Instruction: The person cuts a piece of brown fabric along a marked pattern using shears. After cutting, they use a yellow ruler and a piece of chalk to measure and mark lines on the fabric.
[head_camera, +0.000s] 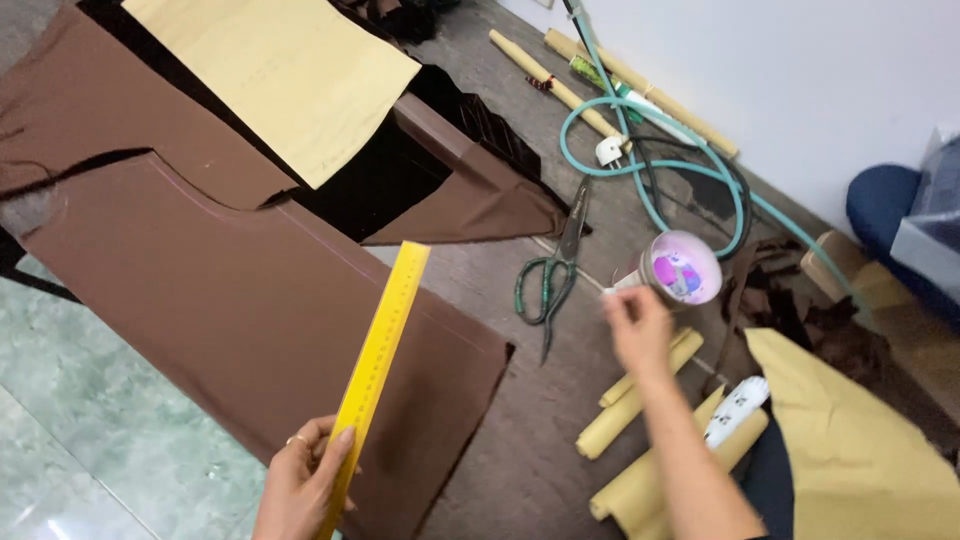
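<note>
Counts: one yellow ruler (378, 357), one pair of scissors (553, 275), one round tub (682, 268), one teal hose (650, 170), one white plug (611, 151). Two wooden sticks (553, 82) by the wall. Two hands: left hand (300, 488), right hand (637, 326). About four paper rolls (640, 400); exact number unclear.

Round tub: a small round container with a pale pink-lit rim (683, 268) stands on the floor right of centre, just past the right hand (636, 322).
Label inside: a round sticker in pink, blue and white (679, 275) shows within the tub's mouth.
Rolled wrapper: a white tube with dark printed marks (737, 411) lies among yellow paper rolls, lower right.
</note>
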